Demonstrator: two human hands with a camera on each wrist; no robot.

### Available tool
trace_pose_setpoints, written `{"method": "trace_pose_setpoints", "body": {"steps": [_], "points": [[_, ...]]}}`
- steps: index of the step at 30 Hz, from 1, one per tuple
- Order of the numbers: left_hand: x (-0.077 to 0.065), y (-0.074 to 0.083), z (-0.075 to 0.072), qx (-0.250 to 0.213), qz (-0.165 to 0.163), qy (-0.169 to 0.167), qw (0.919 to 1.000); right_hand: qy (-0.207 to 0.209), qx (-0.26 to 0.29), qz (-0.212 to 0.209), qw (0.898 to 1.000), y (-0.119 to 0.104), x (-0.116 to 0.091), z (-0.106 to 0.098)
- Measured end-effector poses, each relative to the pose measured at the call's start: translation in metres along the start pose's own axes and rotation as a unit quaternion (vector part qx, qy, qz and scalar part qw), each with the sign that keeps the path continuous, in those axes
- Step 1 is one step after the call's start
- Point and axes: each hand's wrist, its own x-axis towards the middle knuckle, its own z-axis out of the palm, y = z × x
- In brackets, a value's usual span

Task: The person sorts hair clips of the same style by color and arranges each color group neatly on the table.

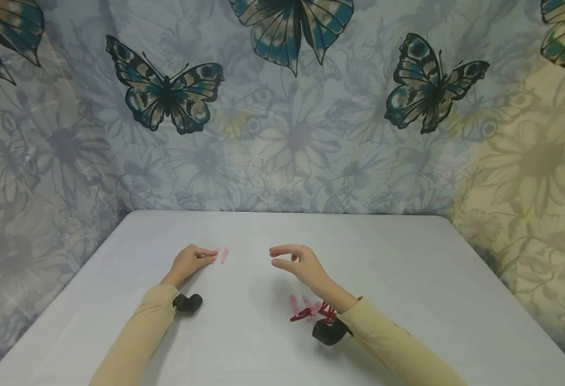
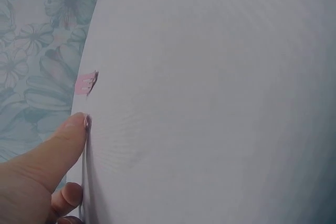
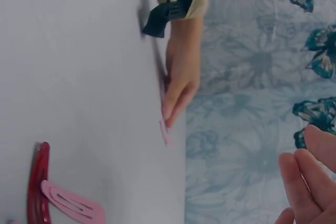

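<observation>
My left hand [image 1: 189, 265] is low over the table, left of centre, with thumb and fingertips pinching a pink hair clip [image 2: 87, 123] that they mostly hide. Just right of it lies a second pink snap hair clip [image 1: 224, 254], seen also beyond the fingertips in the left wrist view. My right hand [image 1: 303, 266] hovers above the table right of centre, thumb and fingers apart with nothing between them. Behind it, nearer the body, is a loose pile of pink and dark red hair clips [image 1: 300, 315], partly covered by the right wrist and its black camera.
The white table [image 1: 244, 343] fills the lower view. A patterned cloth with butterflies and flowers [image 1: 292, 139] hangs along its far edge and both sides. A black wrist camera [image 1: 187, 304] juts from the left sleeve, another [image 1: 329, 332] from the right.
</observation>
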Motion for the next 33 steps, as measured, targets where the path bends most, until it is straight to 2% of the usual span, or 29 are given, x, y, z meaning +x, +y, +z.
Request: {"method": "trace_pose_setpoints", "body": {"steps": [8,14,18,21,33], "points": [[0.001,0.0,0.0,-0.001,-0.003,-0.002,1.0,0.006,0.012,-0.007,1.0,0.014,-0.022,-0.007],[0.001,0.001,-0.001,0.005,0.001,-0.002,1.0,-0.012,0.012,0.018,1.0,0.035,-0.035,-0.01],[0.001,0.001,0.0,0.006,0.001,0.0,1.0,-0.022,-0.001,0.029,0.999,0.044,-0.045,-0.01],[0.001,0.002,0.0,0.008,0.002,0.003,1.0,-0.025,-0.016,0.022,0.999,0.049,-0.052,-0.011],[0.001,0.002,0.0,0.013,0.0,0.004,0.9999,-0.023,-0.023,0.007,0.999,0.064,-0.058,-0.01]]}}
